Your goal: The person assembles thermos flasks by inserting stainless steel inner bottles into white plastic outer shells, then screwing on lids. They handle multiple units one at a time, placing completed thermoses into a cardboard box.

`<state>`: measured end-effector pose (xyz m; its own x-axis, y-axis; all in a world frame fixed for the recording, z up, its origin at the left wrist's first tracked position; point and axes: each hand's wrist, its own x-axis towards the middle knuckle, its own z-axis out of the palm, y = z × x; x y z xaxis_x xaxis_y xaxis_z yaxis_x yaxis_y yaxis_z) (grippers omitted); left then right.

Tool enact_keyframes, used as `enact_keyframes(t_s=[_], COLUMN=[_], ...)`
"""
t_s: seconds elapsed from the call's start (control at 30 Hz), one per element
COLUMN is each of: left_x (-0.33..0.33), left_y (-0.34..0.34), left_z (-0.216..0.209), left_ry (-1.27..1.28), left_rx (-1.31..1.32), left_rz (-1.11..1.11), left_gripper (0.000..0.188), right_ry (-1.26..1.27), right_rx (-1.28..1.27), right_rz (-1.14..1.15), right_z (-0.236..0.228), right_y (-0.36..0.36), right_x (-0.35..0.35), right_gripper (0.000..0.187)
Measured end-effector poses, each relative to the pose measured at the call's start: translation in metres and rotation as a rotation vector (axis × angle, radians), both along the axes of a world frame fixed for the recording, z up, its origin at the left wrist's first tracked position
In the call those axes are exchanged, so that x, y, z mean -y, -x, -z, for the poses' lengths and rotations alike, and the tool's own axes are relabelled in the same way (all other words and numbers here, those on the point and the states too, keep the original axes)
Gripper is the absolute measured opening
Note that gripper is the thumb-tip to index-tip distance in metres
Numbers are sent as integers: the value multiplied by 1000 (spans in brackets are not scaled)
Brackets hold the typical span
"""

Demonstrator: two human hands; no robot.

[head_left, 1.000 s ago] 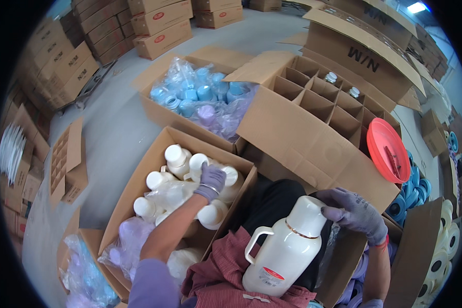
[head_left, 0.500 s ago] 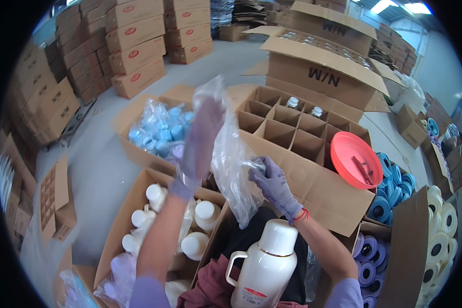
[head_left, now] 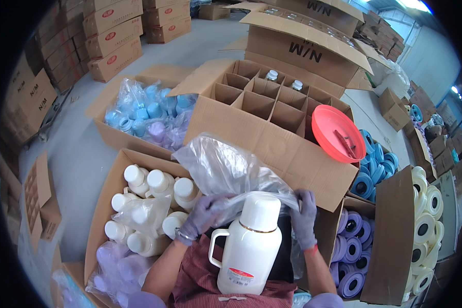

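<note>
A white thermos jug (head_left: 254,246) with a side handle and a red label stands upright in my lap. Behind its domed cap spreads a clear plastic bag (head_left: 223,164), its near edge pulled taut across the cap. My left hand (head_left: 204,214), in a grey-purple glove, is closed on one side of that edge, left of the cap. On the other side my right hand (head_left: 304,218), gloved alike, pinches the bag, right of the cap. Some fingertips of both hands are hidden by the plastic or turned away.
On the left, a carton (head_left: 105,205) holds several white jugs. Behind it are blue and lilac parts (head_left: 151,110) in bags. Ahead stands a divided carton (head_left: 231,123), a red basin (head_left: 339,136) at its corner. Blue, purple (head_left: 353,249) and cream rings fill boxes on the right.
My raised left hand has come down to the cap's left side. The hanging bag is now spread between both hands, and my right hand has moved lower, beside the cap. The view has shifted.
</note>
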<state>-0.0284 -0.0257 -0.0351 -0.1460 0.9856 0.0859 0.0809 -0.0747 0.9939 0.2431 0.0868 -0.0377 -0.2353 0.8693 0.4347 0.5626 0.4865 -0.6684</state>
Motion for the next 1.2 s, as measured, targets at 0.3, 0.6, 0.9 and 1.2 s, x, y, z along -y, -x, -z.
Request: enact_keyframes(t_s=[0.3, 0.6, 0.9, 1.2], left_x=[145, 140, 196, 430], left_y=[-20, -12, 10, 99], left_z=[42, -11, 148, 142], left_ry=[-10, 61, 63, 364], left_rx=[-340, 143, 1289, 242], left_rz=[-119, -91, -328, -643], left_gripper=[39, 28, 34, 36], right_ry=[-145, 66, 80, -157], right_rx=[240, 420, 634, 284], right_rz=[-539, -734, -885, -1106], right_z=[7, 39, 30, 47], right_y=[-57, -86, -83, 183], right_x=[150, 208, 197, 171], right_gripper=[32, 27, 36, 18])
